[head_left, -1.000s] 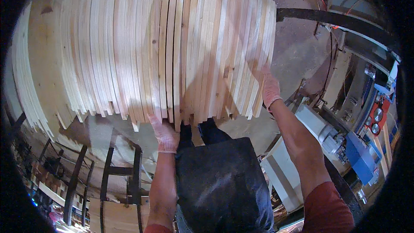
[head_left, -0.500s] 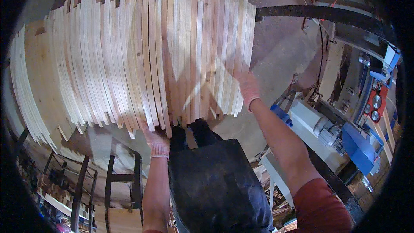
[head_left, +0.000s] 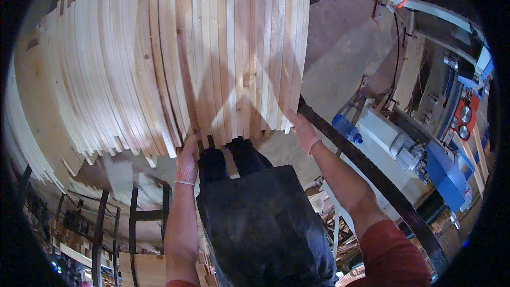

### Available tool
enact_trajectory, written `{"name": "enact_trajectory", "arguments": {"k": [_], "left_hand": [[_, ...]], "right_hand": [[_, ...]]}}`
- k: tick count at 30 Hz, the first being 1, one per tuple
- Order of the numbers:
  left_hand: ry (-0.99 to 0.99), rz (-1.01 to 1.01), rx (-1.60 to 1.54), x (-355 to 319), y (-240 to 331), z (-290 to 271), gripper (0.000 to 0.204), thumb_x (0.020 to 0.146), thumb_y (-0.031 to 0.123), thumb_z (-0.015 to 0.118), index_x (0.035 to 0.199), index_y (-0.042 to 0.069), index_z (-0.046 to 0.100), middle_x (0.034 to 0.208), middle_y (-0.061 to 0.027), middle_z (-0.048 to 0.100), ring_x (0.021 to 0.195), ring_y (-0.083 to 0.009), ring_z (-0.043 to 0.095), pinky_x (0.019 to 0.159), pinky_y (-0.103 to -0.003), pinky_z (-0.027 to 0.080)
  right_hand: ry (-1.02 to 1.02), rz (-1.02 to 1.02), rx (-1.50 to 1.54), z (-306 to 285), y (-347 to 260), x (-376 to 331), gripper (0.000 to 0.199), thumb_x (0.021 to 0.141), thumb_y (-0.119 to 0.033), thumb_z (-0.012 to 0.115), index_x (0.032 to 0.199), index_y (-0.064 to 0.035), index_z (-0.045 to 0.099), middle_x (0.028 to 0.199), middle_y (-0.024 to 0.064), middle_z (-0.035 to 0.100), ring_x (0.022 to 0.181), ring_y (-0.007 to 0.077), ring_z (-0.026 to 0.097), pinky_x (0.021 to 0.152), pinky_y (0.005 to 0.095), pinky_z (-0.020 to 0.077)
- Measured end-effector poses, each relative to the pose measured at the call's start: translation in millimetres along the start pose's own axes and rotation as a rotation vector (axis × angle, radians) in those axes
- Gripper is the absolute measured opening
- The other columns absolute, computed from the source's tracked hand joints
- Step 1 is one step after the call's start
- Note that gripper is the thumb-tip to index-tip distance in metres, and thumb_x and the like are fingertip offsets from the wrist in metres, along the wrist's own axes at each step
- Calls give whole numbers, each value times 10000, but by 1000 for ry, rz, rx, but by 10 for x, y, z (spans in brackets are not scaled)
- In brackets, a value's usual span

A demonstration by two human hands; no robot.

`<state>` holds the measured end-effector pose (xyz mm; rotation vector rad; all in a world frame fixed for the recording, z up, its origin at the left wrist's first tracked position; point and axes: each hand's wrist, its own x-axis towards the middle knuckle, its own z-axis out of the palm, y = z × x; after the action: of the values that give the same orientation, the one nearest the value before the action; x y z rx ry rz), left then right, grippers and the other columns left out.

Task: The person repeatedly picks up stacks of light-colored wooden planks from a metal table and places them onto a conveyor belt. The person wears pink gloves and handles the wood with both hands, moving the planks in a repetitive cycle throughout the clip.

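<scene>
Fanning across the upper left, loose pale wooden slats [head_left: 95, 79] are seen beside a tighter bundle of slats [head_left: 239, 53] held upright before the body. The bundle's lower left corner is gripped by the left hand [head_left: 187, 162], fingers curled on it. Its lower right corner is clasped by the right hand [head_left: 304, 130]. A blue machine [head_left: 446, 170] stands at far right.

A red control panel [head_left: 463, 119] with round silver dials, mounted on the blue-and-white machine [head_left: 445, 172] at far right, is the only sign-like surface visible; no packages, labels or screens appear.
</scene>
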<state>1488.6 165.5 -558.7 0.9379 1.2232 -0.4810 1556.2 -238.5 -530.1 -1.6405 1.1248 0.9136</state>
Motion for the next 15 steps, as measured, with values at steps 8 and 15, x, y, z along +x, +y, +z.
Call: {"name": "enact_trajectory", "arguments": {"k": [8,15], "left_hand": [[-208,88,37,78,-27,18,689,962,496,774,1449,28,643,1362,-49,677,1257,-200,638,1132,-399,489],[-177,123,-5,-323,87,1,563,1026,403,735,1479,95,604,1366,-48,680,1261,-229,632,1088,-406,492]], "right_hand": [[104,-130,34,220,213,501,728,1038,-492,677,1615,-81,509,1535,31,605,1378,175,567,1179,342,401],[52,-141,409,99,-4,-170,632,1019,-475,737,1506,-93,607,1451,16,645,1316,155,605,1132,348,465]]}}
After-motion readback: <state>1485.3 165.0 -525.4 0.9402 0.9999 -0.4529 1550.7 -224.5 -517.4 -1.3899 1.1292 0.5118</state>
